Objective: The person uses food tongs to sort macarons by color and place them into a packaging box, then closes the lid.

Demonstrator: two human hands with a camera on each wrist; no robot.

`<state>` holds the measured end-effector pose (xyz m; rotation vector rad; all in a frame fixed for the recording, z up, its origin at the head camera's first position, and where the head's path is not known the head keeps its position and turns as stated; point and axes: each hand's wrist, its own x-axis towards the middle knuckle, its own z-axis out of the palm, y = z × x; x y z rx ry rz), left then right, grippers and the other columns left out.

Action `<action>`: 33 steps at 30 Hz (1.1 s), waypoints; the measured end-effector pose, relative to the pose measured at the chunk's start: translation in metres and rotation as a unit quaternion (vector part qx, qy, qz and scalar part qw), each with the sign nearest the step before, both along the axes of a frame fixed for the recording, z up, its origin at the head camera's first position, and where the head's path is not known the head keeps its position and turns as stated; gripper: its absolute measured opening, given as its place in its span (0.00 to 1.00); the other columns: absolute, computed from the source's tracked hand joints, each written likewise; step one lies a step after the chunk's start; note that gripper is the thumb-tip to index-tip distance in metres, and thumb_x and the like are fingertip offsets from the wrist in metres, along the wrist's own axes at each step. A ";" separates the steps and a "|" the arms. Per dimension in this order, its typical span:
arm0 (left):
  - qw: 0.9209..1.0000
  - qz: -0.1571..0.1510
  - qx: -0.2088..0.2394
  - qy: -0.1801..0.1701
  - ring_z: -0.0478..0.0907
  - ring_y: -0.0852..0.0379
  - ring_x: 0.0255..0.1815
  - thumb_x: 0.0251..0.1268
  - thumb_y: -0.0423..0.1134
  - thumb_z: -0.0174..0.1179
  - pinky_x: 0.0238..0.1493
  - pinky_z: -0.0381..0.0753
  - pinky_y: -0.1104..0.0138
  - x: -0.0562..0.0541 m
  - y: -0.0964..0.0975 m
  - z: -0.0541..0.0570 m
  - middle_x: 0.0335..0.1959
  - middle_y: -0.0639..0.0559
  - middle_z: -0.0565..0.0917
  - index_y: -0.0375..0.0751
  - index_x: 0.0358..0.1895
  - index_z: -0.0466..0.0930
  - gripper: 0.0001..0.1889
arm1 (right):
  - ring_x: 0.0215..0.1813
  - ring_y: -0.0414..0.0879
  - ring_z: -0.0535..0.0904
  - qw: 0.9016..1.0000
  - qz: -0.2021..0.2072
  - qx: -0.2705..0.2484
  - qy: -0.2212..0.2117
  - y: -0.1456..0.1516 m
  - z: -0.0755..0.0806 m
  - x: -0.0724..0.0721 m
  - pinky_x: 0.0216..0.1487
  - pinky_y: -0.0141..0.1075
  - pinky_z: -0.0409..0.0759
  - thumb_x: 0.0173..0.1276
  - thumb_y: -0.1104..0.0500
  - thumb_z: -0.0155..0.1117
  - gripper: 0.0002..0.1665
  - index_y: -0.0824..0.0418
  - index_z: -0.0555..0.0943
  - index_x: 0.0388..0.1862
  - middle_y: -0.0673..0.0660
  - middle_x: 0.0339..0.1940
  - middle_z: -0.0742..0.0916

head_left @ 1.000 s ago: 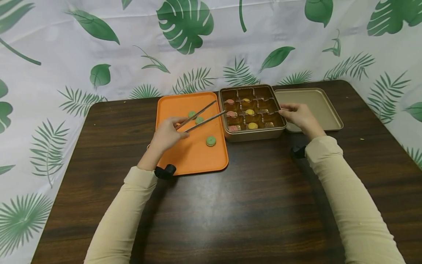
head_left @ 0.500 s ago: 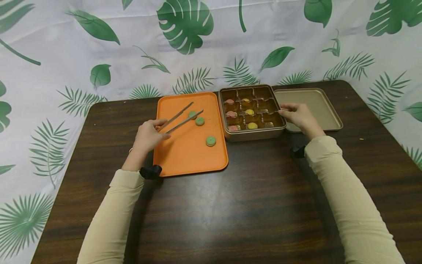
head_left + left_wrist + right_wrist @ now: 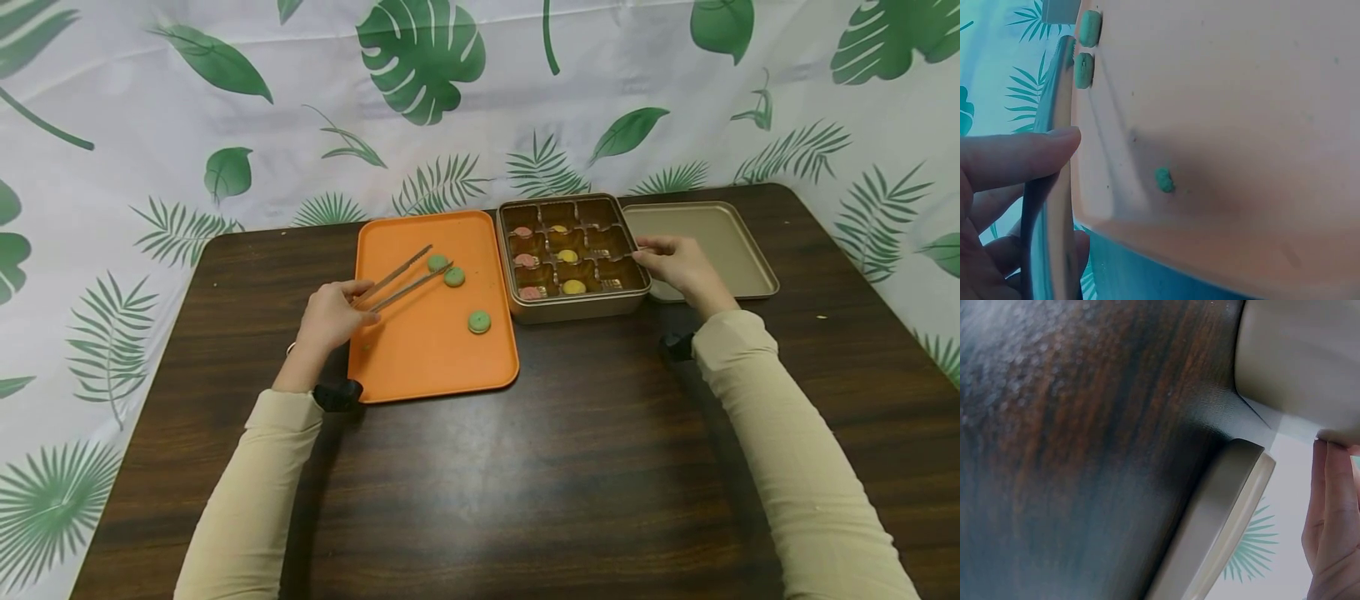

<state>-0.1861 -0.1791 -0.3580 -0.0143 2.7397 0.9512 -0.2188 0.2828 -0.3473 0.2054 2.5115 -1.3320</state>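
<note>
My left hand (image 3: 327, 320) holds metal tongs (image 3: 401, 290) between thumb and fingers above the left part of an orange tray (image 3: 420, 367). The tips of the tongs are apart, near two green macarons (image 3: 454, 277); in the left wrist view nothing shows between them. A third green macaron (image 3: 479, 322) lies further right on the tray. At the right rim of a gold-coloured tin box (image 3: 585, 311), my right hand (image 3: 681, 265) pinches the edge. Inside the box, a brown divided insert holds pink macarons (image 3: 527, 261) in the left column and yellow macarons (image 3: 567, 256) in the middle one.
A flat gold lid (image 3: 731, 250) lies right of the box, partly behind the right hand. A small green crumb (image 3: 1164, 179) is on the tray. A leaf-print cloth (image 3: 300, 100) hangs behind the dark wooden table (image 3: 480, 483).
My left hand has drawn the tongs back leftward from beside the box to over the tray, lowering slightly toward the two green macarons. The right hand stays at the box's rim.
</note>
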 end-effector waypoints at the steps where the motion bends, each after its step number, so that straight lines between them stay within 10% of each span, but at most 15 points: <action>1: 1.000 0.001 0.003 -0.001 0.69 0.35 0.63 0.60 0.38 0.64 0.61 0.71 0.46 0.000 0.000 0.000 0.64 0.33 0.73 0.40 0.67 0.70 0.30 | 0.73 0.60 0.63 1.000 -0.001 -0.001 0.000 0.000 0.000 0.000 0.71 0.49 0.65 0.75 0.50 0.49 0.35 0.65 0.58 0.75 0.70 0.72 0.66; 33: 0.999 0.032 0.007 -0.010 0.77 0.38 0.52 0.57 0.36 0.67 0.51 0.76 0.50 -0.004 0.007 -0.002 0.56 0.34 0.80 0.39 0.59 0.78 0.25 | 0.70 0.60 0.65 1.000 0.000 0.011 0.002 0.000 0.001 0.000 0.70 0.49 0.67 0.76 0.49 0.47 0.34 0.64 0.58 0.75 0.70 0.71 0.68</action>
